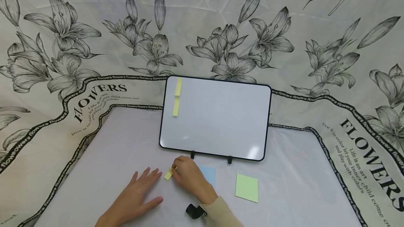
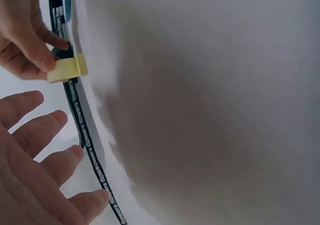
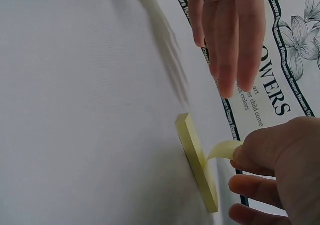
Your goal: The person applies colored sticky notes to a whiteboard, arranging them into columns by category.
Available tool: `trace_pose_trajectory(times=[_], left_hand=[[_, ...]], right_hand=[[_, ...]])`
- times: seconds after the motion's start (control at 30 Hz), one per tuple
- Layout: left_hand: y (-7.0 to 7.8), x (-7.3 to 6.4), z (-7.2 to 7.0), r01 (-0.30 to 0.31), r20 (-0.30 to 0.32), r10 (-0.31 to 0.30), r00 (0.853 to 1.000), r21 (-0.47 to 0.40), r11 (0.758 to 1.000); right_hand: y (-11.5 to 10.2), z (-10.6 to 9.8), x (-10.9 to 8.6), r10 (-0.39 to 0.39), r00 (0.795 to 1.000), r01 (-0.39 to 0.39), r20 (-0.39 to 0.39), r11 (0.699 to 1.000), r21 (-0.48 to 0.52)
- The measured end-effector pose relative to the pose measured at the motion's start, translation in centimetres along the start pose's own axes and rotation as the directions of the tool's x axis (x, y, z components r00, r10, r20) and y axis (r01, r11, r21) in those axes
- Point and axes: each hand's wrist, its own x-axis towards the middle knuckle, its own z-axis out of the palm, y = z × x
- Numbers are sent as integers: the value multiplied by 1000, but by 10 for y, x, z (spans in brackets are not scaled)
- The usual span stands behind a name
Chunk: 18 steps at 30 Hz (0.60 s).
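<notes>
One yellow strip [image 3: 224,149] curls into the right grip [image 1: 190,177]

Head view looks forward and down; closer wrist views share the yellow pad [image 3: 197,163].

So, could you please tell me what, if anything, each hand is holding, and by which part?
The right hand pinches a yellow paper strip by its end away from the yellow pad; the left hand holds nothing.
</notes>
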Motion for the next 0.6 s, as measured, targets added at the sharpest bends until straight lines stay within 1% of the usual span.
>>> trace_pose_trajectory(times=[0.13,0.23,0.33,0.43,0.5,0.6], left_hand=[[-1,10,6,-53,47,49,998,71,996],[-1,18,11,-83,87,75,993,102,991],[0,26,12,-96,127,83,988,101,990],[2,31,13,-112,144,97,985,100,989],[3,34,14,-129,144,113,983,107,986],[3,37,16,-135,169,114,979,117,984]], right_hand=[[5,-8,5,52,998,-52,29,999,14],[8,-13,9,83,995,-85,48,996,26],[11,-16,12,109,992,-112,67,993,39],[14,-18,14,125,989,-129,77,990,51],[16,-19,15,130,988,-135,77,989,60],[18,-20,16,141,987,-146,72,986,75]])
